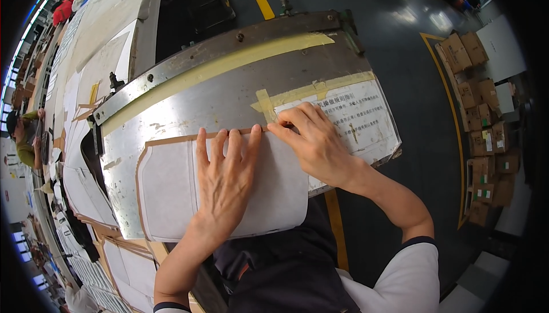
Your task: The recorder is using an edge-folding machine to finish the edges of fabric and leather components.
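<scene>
My left hand (226, 181) lies with its fingers spread on a white sheet (166, 190), fingertips along the brown strip (171, 140) at its top edge. My right hand (306, 147) is closed in a pinch at the right end of that strip, beside a short piece of yellow tape (266, 101); what is between its fingertips is hidden. The sheet rests on a metal machine bed (128, 118), with a taped printed paper (380, 127) at the right and a bolted bar (200, 47) along the far edge.
A long worktable (117, 21) stacked with white pieces runs along my left, where another person (26, 153) works. Cardboard boxes (480, 147) stand on the right beyond a yellow floor line (460, 176). A dark bin (206, 4) sits beyond the machine.
</scene>
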`<control>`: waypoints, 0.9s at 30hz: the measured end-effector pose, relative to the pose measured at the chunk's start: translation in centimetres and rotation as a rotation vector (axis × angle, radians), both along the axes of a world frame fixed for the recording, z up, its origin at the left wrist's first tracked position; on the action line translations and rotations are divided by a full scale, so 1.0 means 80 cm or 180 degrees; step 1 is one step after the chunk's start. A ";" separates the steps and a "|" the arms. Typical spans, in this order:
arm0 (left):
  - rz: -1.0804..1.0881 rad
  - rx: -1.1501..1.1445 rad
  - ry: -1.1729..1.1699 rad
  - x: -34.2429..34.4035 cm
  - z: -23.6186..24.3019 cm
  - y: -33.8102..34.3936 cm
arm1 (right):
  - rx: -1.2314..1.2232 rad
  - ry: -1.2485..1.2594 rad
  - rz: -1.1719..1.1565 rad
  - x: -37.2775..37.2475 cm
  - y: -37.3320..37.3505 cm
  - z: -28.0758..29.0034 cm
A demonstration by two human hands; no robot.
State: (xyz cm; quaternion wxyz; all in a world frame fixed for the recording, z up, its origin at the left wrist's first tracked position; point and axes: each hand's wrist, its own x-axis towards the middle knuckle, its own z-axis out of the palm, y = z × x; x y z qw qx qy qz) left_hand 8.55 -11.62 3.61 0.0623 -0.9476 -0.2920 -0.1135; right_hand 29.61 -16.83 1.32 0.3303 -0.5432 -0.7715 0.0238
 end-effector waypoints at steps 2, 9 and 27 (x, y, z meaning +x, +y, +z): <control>0.0048 0.0042 0.0191 0.002 0.007 -0.006 | -0.0012 0.0015 0.0007 -0.002 -0.001 0.001; -0.0083 -0.0385 -0.0430 -0.026 -0.010 0.001 | 0.0341 -0.0465 0.0111 -0.028 0.010 0.003; 0.0550 -0.0090 -0.0946 -0.116 -0.009 0.017 | 0.0074 0.0542 -0.0424 -0.010 -0.025 0.022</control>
